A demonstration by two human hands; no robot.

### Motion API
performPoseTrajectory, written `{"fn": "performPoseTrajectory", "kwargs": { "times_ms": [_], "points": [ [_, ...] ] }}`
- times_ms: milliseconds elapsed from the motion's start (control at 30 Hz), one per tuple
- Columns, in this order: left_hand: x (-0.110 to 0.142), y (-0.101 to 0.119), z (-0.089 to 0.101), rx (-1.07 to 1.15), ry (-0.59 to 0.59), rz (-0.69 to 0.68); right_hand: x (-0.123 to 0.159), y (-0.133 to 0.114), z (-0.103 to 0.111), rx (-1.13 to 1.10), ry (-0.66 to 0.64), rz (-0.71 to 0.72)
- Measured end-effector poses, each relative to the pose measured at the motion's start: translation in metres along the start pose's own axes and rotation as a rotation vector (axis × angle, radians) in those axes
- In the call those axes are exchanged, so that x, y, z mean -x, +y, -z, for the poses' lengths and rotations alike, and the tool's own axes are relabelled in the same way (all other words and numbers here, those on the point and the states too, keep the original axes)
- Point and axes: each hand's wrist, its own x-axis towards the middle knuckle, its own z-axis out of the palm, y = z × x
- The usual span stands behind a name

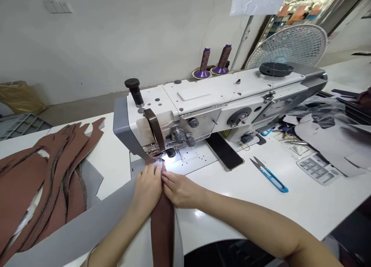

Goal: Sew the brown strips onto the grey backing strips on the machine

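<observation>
A long brown leather-like strip (162,230) runs from the front edge up to the needle area of a white sewing machine (199,101). Close before the presser foot, my left hand (147,187) presses its fingers together on the strip's left side. Opposite it, my right hand (181,189) pinches the strip's right edge between thumb and fingers. My fingertips nearly meet there, and they cover part of the strip. A lamp lights the metal needle plate (188,162). The needle tip is too small to make out.
Brown cut pieces (55,174) lie heaped on the left. A black phone (224,151) and blue-handled thread snips (269,174) rest right of my hands. Two thread cones (205,62) and a white fan (290,46) stand behind the machine. Grey scraps (327,139) clutter the right.
</observation>
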Motion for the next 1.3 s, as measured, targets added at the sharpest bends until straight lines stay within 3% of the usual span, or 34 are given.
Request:
{"fn": "performPoseTrajectory", "kwargs": {
  "times_ms": [300,533,933,1100,1300],
  "points": [
    [0.001,0.003,0.016,0.002,-0.208,-0.036,-0.001,-0.003,0.016,0.005,-0.030,0.063],
    [-0.011,0.011,0.034,0.070,-0.370,-0.015,-0.001,-0.007,0.011,0.034,-0.062,0.053],
    [-0.024,0.003,0.031,0.168,-0.392,-0.030,-0.007,-0.005,-0.002,0.049,-0.026,0.029],
    [-0.016,-0.004,0.032,0.193,-0.412,0.027,-0.004,-0.007,0.014,0.028,-0.036,0.061],
    [-0.006,-0.011,0.043,0.160,-0.521,0.025,-0.004,-0.021,0.032,-0.060,-0.158,0.052]
  ]
}}
